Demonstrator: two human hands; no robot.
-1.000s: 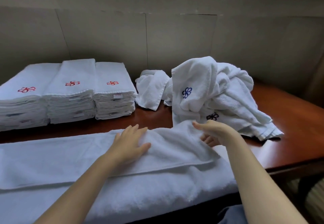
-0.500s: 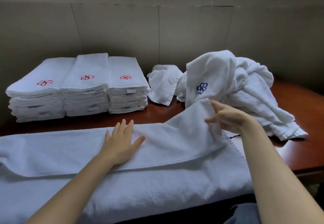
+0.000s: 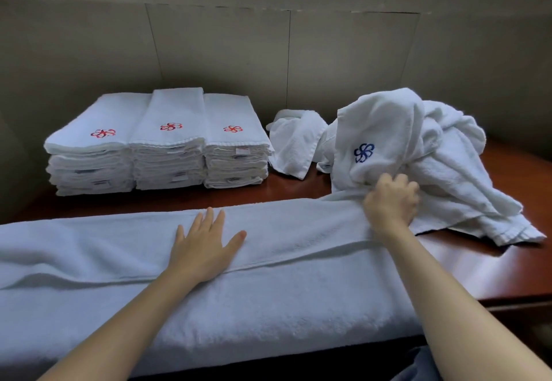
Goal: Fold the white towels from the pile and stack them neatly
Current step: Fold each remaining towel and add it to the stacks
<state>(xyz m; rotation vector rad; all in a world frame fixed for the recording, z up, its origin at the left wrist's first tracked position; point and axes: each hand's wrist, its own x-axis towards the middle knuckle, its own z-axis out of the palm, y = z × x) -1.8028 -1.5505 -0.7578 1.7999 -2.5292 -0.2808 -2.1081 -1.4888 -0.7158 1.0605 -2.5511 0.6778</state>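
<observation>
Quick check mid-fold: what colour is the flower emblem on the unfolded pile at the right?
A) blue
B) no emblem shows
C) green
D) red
A: the emblem on the unfolded towel pile is dark blue, while the three folded stacks at the left carry red ones.

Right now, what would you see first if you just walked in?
Probably the big white towel stretched across the front of the table, with the left hand flat on it and the right hand gripping its far edge. Next, the messy pile at the right with a blue flower, and three neat stacks at the back left with red flowers.
</observation>
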